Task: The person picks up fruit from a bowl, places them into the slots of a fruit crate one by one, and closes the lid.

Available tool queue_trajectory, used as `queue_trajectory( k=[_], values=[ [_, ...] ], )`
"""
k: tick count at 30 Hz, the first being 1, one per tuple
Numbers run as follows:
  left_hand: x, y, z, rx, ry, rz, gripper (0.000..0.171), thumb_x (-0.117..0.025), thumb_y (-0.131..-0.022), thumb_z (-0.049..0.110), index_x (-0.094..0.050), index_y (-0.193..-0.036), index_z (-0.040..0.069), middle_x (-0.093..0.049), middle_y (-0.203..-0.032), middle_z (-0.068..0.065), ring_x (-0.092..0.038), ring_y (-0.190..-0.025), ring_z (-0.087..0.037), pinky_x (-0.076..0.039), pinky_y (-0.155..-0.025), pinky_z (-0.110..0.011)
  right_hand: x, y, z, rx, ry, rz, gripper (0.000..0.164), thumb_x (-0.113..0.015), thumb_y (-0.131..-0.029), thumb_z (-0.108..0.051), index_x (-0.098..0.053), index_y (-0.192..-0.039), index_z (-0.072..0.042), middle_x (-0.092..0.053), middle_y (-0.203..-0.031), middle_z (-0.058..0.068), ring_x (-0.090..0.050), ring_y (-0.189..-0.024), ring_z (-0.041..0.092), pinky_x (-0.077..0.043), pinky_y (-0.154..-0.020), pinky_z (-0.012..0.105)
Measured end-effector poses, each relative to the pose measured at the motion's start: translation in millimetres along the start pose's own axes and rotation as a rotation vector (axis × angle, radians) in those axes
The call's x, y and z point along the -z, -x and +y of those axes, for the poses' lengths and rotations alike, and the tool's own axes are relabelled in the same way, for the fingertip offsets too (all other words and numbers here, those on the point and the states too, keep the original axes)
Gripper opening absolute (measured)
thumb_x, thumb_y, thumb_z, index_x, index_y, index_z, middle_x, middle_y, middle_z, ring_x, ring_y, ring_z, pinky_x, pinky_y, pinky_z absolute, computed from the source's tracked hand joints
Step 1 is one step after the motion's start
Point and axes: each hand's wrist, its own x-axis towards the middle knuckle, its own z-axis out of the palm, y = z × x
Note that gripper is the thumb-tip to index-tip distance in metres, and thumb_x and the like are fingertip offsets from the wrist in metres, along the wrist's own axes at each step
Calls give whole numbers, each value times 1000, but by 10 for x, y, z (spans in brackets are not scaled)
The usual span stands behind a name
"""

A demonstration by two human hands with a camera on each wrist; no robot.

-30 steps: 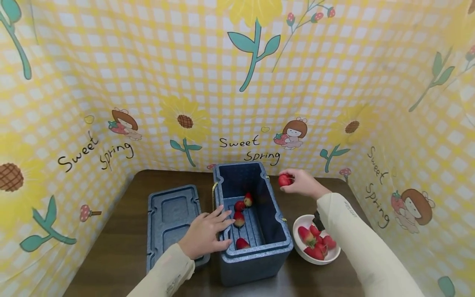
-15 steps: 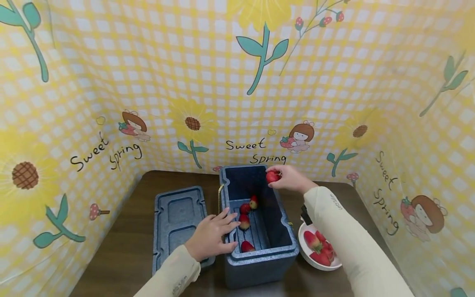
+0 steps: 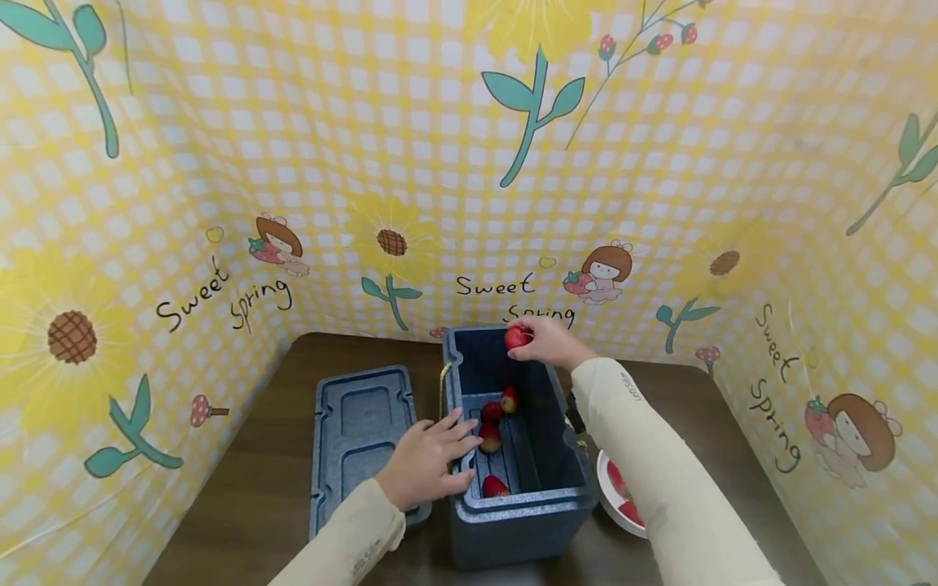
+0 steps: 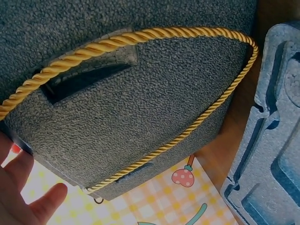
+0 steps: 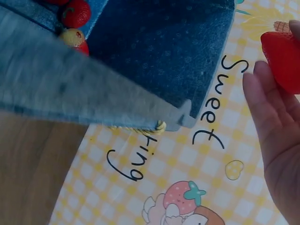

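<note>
My right hand (image 3: 553, 342) pinches a red strawberry (image 3: 517, 337) above the far end of a blue-grey foam box (image 3: 523, 537). In the right wrist view the held strawberry (image 5: 283, 58) shows at the right edge, between thumb and fingers. Spread fingers of my left hand (image 3: 425, 460) rest on the box's left rim, near its front. Several strawberries lie on the box floor, among them a pale-tipped one (image 3: 509, 399) and one by the front wall (image 3: 495, 487). A twisted gold rope handle (image 4: 164, 32) hangs along the box's outer side.
The box's lid (image 3: 364, 411) lies flat on the dark wooden table (image 3: 249, 480) to the left. Right of the box stands a white bowl (image 3: 611, 509) of strawberries, partly hidden by my right sleeve. Yellow checked cloth (image 3: 410, 146) surrounds the table on the back and sides.
My right hand has carried the strawberry leftward, from beside the box to over its far end. My left hand has stayed on the rim. The view has shifted slightly.
</note>
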Motion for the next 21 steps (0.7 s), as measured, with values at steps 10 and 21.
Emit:
queue_trajectory(
  k=[10, 21],
  values=[
    [15, -40, 31, 20, -27, -53, 45, -50, -92, 42, -66, -126, 17, -56, -135, -3, -45, -131, -27, -48, -89, -47, -264, -193, 40, -50, -59, 8, 46, -72, -82, -17, -61, -123, 0, -64, -107, 15, -60, -82, 21, -53, -73, 32],
    [50, -43, 6, -24, -103, -58, 45, -51, -92, 46, -66, -126, 19, -57, -135, -1, -47, -129, -25, -49, -85, -45, -475, -334, 106, -190, -220, -33, 52, -72, -81, -7, -56, -130, -2, -60, -111, 17, -63, -80, 22, -56, -64, 31]
  ],
)
